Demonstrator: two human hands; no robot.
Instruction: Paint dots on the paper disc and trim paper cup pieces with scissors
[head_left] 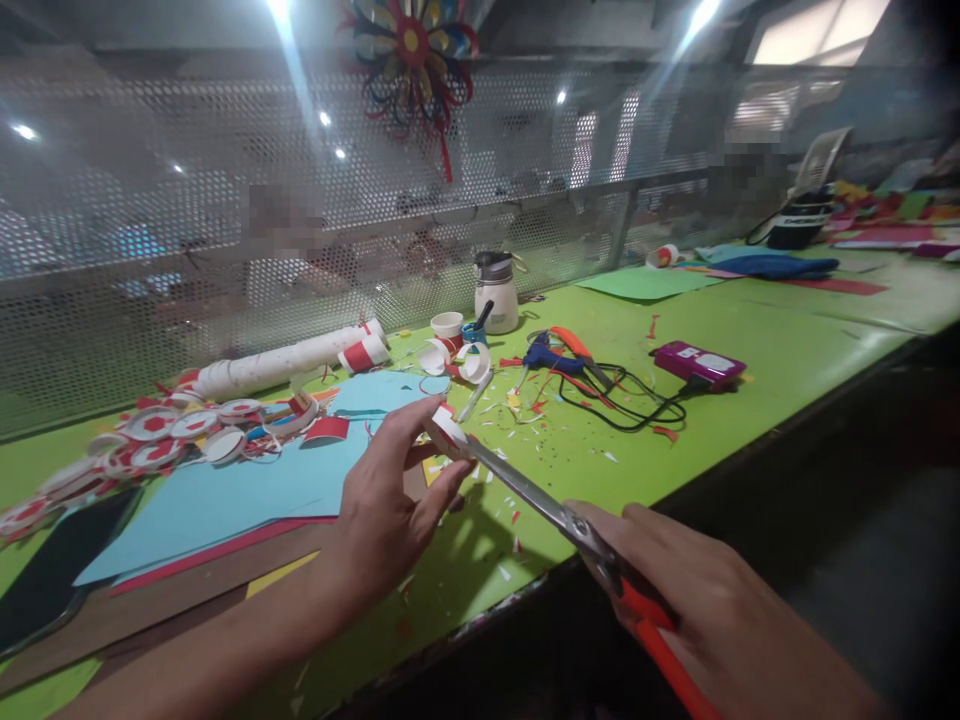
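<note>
Scissors (555, 515) with orange handles sit in my right hand (705, 620), gripped at the near right edge of the green table (787, 370), and their long metal blades reach up and left to a small paper ring (448, 432). My left hand (386, 510) pinches that white ring with its red stripe between thumb and fingertips, holding it above the table just right of a light blue sheet of paper (247, 490). The blade tips meet the ring; whether they are cutting into it I cannot tell. Under the blue sheet lie red and brown sheets, and a dark phone (56, 570) rests at the near left. Farther left, a heap of finished red and white rings (157, 440) spreads out beside a long stack of paper cups (285, 362) lying on its side. Beyond the ring stand cut cups (454, 345), a small white jar (496, 292), a glue gun (559, 355) with a black cable, and a purple box (697, 363) to the right. Paper scraps dot the table around my hands.
</note>
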